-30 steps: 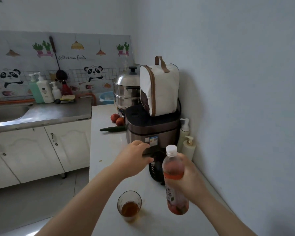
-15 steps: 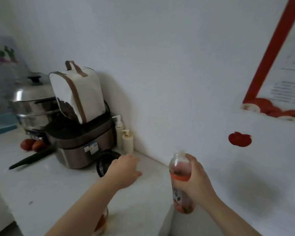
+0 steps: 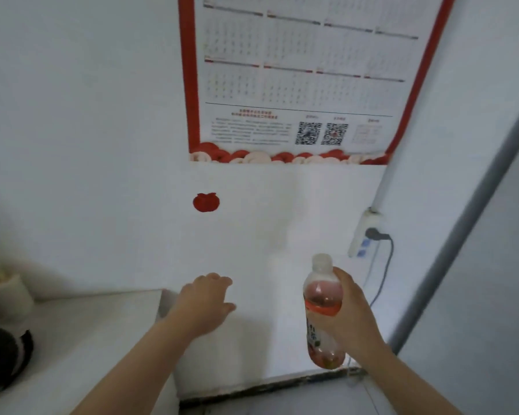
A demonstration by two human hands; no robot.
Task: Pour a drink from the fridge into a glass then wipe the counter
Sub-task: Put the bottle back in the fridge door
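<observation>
**Bottle held upright before the white wall**

The right hand (image 3: 346, 313) grips the capped bottle (image 3: 322, 313) upright (reddish drink inside), in the air past the counter (image 3: 81, 330) end. The left hand (image 3: 206, 304) reaches forward, fingers loosely spread, holding nothing. A calendar (image 3: 297, 79) hangs above; a plug (image 3: 375, 234) sits in the wall socket.

A white counter (image 3: 96, 333) is seen at lower left. A round black object (image 3: 3, 357) and a pale pump bottle (image 3: 5, 295) are stood on it near the wall.
</observation>
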